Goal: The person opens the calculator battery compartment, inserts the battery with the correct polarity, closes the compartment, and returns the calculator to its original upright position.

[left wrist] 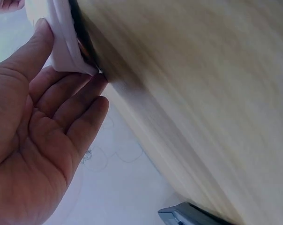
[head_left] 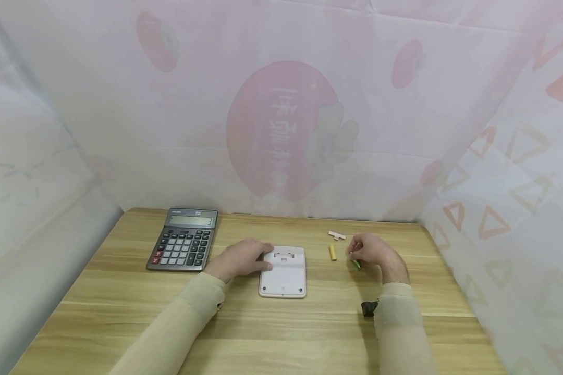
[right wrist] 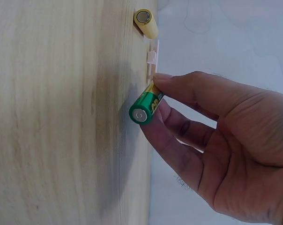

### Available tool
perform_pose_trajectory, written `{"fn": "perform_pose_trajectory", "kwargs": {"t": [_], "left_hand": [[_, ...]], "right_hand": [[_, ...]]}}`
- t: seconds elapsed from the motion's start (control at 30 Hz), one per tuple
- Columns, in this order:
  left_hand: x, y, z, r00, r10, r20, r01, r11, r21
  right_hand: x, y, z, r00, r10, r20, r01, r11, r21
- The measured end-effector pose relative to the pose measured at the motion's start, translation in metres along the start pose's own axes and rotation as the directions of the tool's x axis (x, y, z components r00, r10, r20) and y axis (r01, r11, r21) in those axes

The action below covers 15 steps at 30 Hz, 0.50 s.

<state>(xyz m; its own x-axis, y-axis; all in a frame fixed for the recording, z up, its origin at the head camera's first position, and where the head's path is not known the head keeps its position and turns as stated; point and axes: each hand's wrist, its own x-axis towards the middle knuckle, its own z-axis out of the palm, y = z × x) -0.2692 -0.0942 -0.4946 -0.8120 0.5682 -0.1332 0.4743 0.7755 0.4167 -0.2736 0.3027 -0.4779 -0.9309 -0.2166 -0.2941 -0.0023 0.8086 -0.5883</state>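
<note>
A white calculator (head_left: 282,276) lies back side up on the table, its battery slot uncovered near the far edge. My left hand (head_left: 241,259) grips its left side, the thumb (left wrist: 38,42) on the back and fingertips at the lower edge. To the right, my right hand (head_left: 372,251) pinches a green and gold battery (right wrist: 146,104) between thumb and fingers, close above the table. A yellow battery (head_left: 332,252) lies between the calculator and that hand. Just beyond it is a small pale pink battery cover (head_left: 337,235).
A grey desk calculator (head_left: 183,239) with a tilted screen lies face up at the back left. The wood-grain table (head_left: 281,338) ends at a printed cloth backdrop (head_left: 192,172), with more cloth along both sides. A black strap piece (head_left: 369,308) hangs at the right wrist.
</note>
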Motion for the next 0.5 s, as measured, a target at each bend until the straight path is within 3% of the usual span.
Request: {"fn": "perform_pose_trajectory", "kwargs": {"t": [0.23, 0.5], "left_hand": [[-0.004, -0.005, 0.001, 1.0, 0.028, -0.007, -0.027, 0.998, 0.051], [-0.013, -0.007, -0.001, 0.994, 0.103, -0.023, -0.1, 0.991, 0.094]], "right_hand": [[0.006, -0.001, 0.001, 0.996, -0.086, -0.015, 0.086, 0.996, 0.005], [0.013, -0.005, 0.004, 0.984, -0.177, -0.037, 0.178, 0.984, 0.027]]}}
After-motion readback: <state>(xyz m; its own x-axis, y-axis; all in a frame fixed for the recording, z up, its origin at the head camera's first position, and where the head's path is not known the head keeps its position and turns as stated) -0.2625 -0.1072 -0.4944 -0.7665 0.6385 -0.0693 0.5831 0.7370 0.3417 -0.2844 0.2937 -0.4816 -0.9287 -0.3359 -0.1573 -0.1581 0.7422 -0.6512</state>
